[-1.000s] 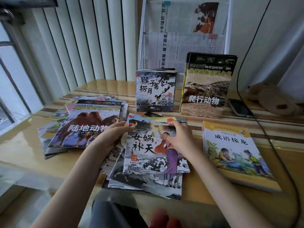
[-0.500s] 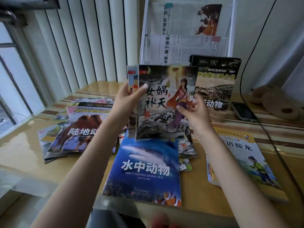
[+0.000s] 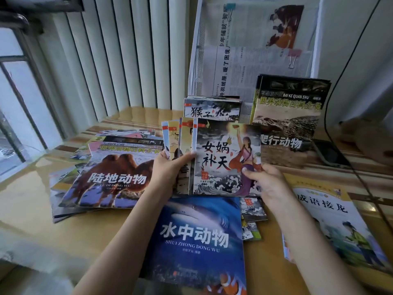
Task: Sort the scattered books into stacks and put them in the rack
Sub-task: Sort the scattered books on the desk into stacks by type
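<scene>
I hold a fanned bunch of thin picture books [image 3: 225, 156] upright above the table; its front cover shows a woman in purple over waves. My left hand [image 3: 170, 169] grips the bunch's left edge and my right hand [image 3: 268, 182] its lower right corner. Under them lies a blue shark book [image 3: 197, 241]. A camel book [image 3: 119, 175] tops a flat pile at the left. A white wire rack [image 3: 198, 67] stands at the back, with a small book stack [image 3: 212, 108] and a tall crocodile book stack [image 3: 289, 120] upright at its base.
A yellow-edged book [image 3: 338, 220] lies flat at the right. Small booklets [image 3: 252, 218] poke out beside the shark book. A phone [image 3: 328, 154] and a black cable [image 3: 348, 167] lie at the right rear. Newspapers hang clipped in the rack. A window is at the left.
Both hands lifted the bunch of thin books off the table, which uncovered the blue shark book. In the last half second the bunch came down a little and fanned out at its left edge.
</scene>
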`<state>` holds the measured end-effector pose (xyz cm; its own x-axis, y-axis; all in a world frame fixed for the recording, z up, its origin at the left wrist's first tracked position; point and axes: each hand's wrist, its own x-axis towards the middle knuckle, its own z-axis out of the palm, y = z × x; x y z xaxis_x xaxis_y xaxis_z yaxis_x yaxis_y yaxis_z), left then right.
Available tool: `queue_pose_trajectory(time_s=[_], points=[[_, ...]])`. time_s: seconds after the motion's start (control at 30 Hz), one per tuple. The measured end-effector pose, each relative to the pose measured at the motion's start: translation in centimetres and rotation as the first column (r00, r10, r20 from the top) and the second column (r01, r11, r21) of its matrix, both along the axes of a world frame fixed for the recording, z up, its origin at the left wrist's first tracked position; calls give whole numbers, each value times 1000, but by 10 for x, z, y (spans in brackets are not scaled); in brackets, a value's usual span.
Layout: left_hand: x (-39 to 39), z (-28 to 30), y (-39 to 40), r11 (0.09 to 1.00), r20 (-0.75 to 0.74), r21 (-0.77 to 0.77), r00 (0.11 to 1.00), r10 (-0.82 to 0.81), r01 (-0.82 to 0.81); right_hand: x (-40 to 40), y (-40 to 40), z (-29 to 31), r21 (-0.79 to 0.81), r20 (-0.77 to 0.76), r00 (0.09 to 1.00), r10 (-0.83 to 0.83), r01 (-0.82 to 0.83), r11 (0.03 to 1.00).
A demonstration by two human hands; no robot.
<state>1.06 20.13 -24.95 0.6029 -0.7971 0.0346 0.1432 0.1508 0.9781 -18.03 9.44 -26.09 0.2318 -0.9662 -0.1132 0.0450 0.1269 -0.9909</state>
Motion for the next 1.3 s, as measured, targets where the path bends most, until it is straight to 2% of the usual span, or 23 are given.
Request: queue_pose_trajectory(time_s=[0.3, 0.47, 0.6, 0.73, 0.8, 0.9, 1.0, 1.07, 1.17, 1.23, 1.3], points=[[-3, 3, 4, 1000, -8, 6, 1000, 7, -7, 1, 4, 4, 38, 35, 999, -23, 22, 999], [-4, 6, 9, 996, -97, -30, 991, -88, 86, 0, 8, 6, 47, 73, 997, -10, 6, 999], [-4, 3, 6, 996, -85, -17, 992, -88, 87, 0, 8, 4, 19, 89, 994, 59, -61, 998], [-10, 5, 5, 994, 2, 36, 995, -103, 103, 5, 10, 2, -31, 50, 986, 162, -160, 987], [-12, 7, 6, 996, 42, 31, 995, -87, 86, 6, 11, 2, -88, 57, 991, 122, -117, 989], [-17, 9, 4, 998, 94, -59, 995, -18, 24, 8, 15, 8, -268, 26, 999, -21, 27, 963], [-25, 12, 2, 981, 197, -195, 980, 37, 2, 9, 20, 13, -382, -41, 997, -61, 41, 923], [-30, 10, 1, 967, 292, -249, 956, 33, 42, 8, 23, 16, -363, -32, 999, -22, 8, 932], [-34, 1, -4, 973, 439, -212, 899, 10, 92, 6, 27, 19, -313, -33, 998, 57, -65, 947], [-33, -5, -6, 982, 493, -164, 870, 4, 89, 5, 25, 18, -273, -84, 993, 81, -101, 957], [-34, -7, -6, 984, 483, -155, 876, -4, 90, 5, 23, 15, -291, -213, 974, 73, -135, 947]])
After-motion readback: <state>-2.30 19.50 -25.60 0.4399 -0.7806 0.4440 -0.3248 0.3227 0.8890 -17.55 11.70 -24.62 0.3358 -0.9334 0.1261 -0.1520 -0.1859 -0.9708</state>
